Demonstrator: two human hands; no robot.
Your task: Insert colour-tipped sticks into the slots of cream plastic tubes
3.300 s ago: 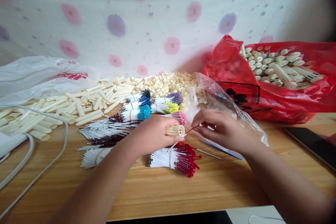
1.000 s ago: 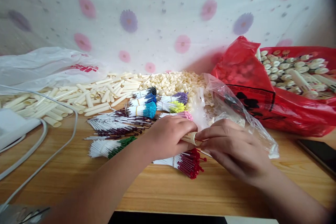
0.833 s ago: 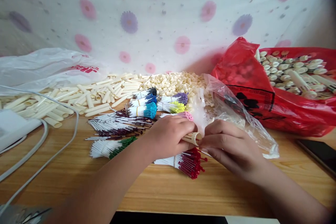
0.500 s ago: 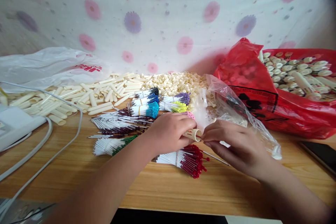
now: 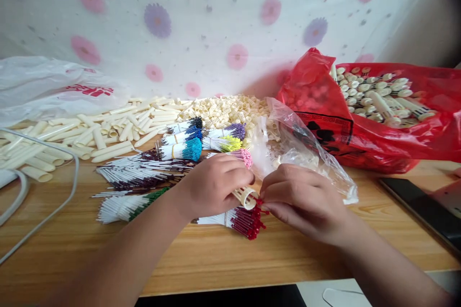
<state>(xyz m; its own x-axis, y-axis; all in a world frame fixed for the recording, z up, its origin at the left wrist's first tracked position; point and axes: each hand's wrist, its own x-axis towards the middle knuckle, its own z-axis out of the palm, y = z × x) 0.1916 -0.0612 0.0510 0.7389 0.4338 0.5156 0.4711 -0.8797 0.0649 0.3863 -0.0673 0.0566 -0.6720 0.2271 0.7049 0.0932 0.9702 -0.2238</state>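
My left hand (image 5: 219, 184) is closed around a short cream slotted plastic tube (image 5: 248, 198), its round open end pointing right. My right hand (image 5: 306, 199) is pinched at that open end, with a red-ended pen refill (image 5: 259, 199) at its fingertips; most of this refill is hidden. Just below the tube lies a banded bundle of red-ended refills (image 5: 245, 223). Behind and beside my left hand are bundles with pink (image 5: 245, 156), yellow-green (image 5: 230, 144), purple (image 5: 236, 130), light blue (image 5: 190, 149) and green (image 5: 151, 201) ends.
Loose dark-ended refills (image 5: 133, 170) lie left of my hand. Long cream tubes (image 5: 111, 151) and short slotted pieces (image 5: 223, 110) are heaped behind. A red bag (image 5: 317, 139) of assembled pieces, a clear bag (image 5: 309, 144) and a dark phone (image 5: 414, 206) are on the right; white cable (image 5: 74, 172) left.
The view has shifted right, so things appear further left. My right fingertips stay at the tube's open end, where red now shows. My left hand keeps its hold on the tube.
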